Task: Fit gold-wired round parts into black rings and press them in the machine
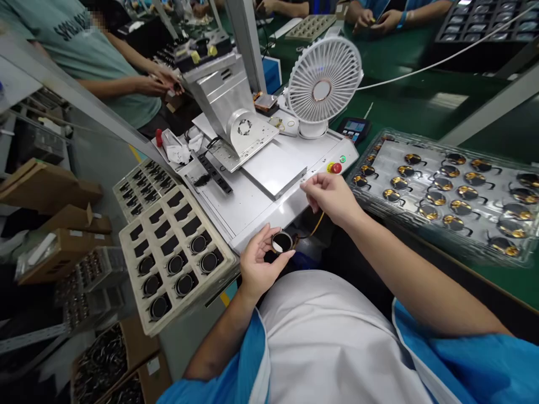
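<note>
Gripping is done by the left hand [260, 262], thumb and fingers clamped on a round dark-faced part [283, 242], near side of the white machine [252, 210]; farther right, the right hand [327, 193] is raised, fingertips pinched, contents not discernible.

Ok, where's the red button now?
In the head view, the red button sits on the white machine, front right, beside the green button, near the right hand.

You wear a white shirt [332, 336] under an open, bright blue garment [475, 365] with pale edging [415, 359]; your left hand [260, 264] and right hand [332, 197] are bare.
</note>
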`<state>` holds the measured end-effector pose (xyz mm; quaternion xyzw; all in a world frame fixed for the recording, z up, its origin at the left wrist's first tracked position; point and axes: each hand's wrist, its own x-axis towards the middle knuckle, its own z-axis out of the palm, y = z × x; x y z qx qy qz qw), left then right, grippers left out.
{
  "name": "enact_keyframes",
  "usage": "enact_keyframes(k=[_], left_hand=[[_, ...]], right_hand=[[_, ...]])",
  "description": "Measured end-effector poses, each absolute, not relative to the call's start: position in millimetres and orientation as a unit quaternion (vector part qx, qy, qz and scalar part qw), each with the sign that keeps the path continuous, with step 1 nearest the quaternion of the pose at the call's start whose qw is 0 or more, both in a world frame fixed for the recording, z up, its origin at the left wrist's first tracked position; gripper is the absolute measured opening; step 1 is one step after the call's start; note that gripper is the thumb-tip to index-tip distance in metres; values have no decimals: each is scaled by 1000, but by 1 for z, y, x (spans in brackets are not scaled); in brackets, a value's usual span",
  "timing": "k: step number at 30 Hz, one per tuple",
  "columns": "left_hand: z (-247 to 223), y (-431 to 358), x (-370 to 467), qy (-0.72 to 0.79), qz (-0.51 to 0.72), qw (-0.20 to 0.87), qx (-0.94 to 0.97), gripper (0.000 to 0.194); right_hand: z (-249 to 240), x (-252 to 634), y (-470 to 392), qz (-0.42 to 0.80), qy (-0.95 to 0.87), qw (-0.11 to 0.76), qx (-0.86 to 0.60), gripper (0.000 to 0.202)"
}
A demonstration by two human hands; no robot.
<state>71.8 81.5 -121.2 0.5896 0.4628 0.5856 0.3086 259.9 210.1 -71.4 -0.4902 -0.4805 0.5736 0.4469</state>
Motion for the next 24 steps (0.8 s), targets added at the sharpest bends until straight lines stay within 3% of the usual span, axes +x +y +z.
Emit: enact_keyframes(k=[6, 13, 24], left_hand=[[-114, 79, 75, 470, 547, 280, 634, 81], [-109, 79, 78, 468, 542, 261, 647, 78], [-107, 75, 80, 486, 535, 242, 648, 73]], right_hand=[[-68, 253, 130, 685, -510, 304, -421, 41], [-71, 250, 126, 665, -528, 306, -431, 32], [-67, 252, 127, 689, -502, 291, -433, 36]])
